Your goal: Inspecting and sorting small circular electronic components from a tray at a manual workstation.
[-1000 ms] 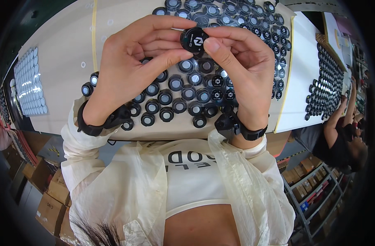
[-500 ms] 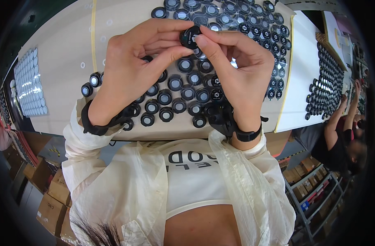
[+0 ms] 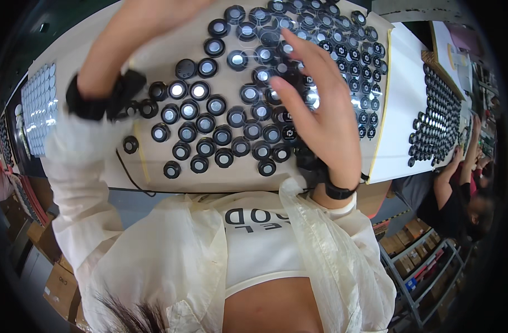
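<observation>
Smeared by motion, my left hand point(image 3: 162, 12) reaches across the far left of the table, and its fingers run out of the picture at the top edge. Whether it carries anything cannot be seen. My right hand point(image 3: 323, 108) hovers over the rows of round black parts point(image 3: 222, 135), thumb and forefinger spread well apart with nothing visible between them. Most of these parts show a pale disc in the middle. Under and beside the right hand, others carry a white mark on a black face point(image 3: 354, 68). One darker part point(image 3: 186, 69) shows no pale disc.
Sheets of white round stickers point(image 3: 40, 105) lie at the left of the table point(image 3: 209, 182). A yellow tape line point(image 3: 381, 111) borders a white surface on the right, with more black parts point(image 3: 431, 125). Another person's arm point(image 3: 454, 161) is beyond. A dark cord point(image 3: 129, 175) hangs over the near edge.
Both hands were together on one round black part. Now they are apart: the left has swung away to the far left, and the right has opened and dropped slightly.
</observation>
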{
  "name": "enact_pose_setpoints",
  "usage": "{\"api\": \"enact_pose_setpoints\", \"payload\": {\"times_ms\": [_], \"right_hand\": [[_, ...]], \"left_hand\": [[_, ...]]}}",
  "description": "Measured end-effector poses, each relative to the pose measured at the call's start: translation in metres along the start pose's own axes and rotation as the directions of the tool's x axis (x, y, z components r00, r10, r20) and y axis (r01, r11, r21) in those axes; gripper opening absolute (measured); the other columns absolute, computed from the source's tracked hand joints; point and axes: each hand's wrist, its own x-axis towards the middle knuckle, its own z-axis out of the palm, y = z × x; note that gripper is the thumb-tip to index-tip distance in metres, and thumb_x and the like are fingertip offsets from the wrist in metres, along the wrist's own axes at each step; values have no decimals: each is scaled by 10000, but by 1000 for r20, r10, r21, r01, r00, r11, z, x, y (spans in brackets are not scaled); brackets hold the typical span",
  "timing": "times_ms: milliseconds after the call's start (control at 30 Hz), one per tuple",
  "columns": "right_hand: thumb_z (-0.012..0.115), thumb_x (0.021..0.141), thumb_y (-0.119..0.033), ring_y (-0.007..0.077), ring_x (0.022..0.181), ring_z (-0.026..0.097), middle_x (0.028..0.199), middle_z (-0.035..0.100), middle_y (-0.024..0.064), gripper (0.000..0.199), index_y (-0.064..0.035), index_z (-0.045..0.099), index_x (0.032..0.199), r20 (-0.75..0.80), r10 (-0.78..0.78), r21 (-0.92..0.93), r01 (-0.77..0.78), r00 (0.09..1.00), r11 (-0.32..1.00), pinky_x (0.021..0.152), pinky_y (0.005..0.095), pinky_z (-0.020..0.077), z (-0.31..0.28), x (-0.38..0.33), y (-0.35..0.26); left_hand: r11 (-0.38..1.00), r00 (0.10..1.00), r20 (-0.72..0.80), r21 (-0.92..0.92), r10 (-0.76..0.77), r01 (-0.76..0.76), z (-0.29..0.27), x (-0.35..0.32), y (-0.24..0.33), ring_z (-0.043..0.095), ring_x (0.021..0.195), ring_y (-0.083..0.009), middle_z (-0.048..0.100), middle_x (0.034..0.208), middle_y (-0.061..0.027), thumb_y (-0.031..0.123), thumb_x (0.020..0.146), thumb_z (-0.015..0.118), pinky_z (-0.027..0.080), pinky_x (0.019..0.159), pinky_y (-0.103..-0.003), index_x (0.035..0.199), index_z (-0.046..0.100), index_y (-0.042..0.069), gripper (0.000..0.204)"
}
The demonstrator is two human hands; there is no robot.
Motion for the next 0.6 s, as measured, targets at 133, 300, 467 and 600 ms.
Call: {"api": "enact_pose_setpoints", "payload": {"times_ms": [133, 300, 467, 600], "right_hand": [[785, 798, -209, 424, 1289, 458, 1411, 485, 221, 678, -99, 515, 1409, 180, 41, -216, -1, 983, 976, 1052, 458, 405, -35, -18, -7], [856, 684, -262, 448, 1394, 333, 1505, 402, 197, 844, -147, 497, 1439, 234, 153, -374, -57, 960, 926, 1114, 511, 322, -58, -46, 5], [894, 560, -308, 445, 1436, 269, 1571, 329, 149, 989, -238, 489, 1460, 301, 210, -434, -62, 930, 899, 1143, 565, 250, -64, -59, 16], [864, 583, -329, 438, 1439, 267, 1577, 323, 131, 917, -285, 523, 1434, 307, 189, -447, -34, 933, 894, 1152, 582, 221, -63, -62, 26]], "left_hand": [[897, 933, 79, 315, -351, 311, -43, 21, -20, 669, 967, -326, 675, 1093, -208, 113, 838, 691, 525, 893, -363, 1164, 664, -2, 347], [855, 984, 174, 507, 23, -110, -34, -26, 5, 478, 1291, -335, 431, 1461, -210, 176, 878, 676, 383, 1085, -434, 1416, 493, 96, 574], [909, 876, 450, 268, 174, -319, -2, -155, 92, 387, 1408, -280, 381, 1537, -25, 298, 830, 726, 202, 1185, -571, 1411, 519, 378, 622], [888, 824, 541, 277, 170, -366, 26, -206, 93, 303, 1455, -267, 374, 1558, 3, 356, 849, 641, 145, 1198, -593, 1363, 548, 460, 532]]}}
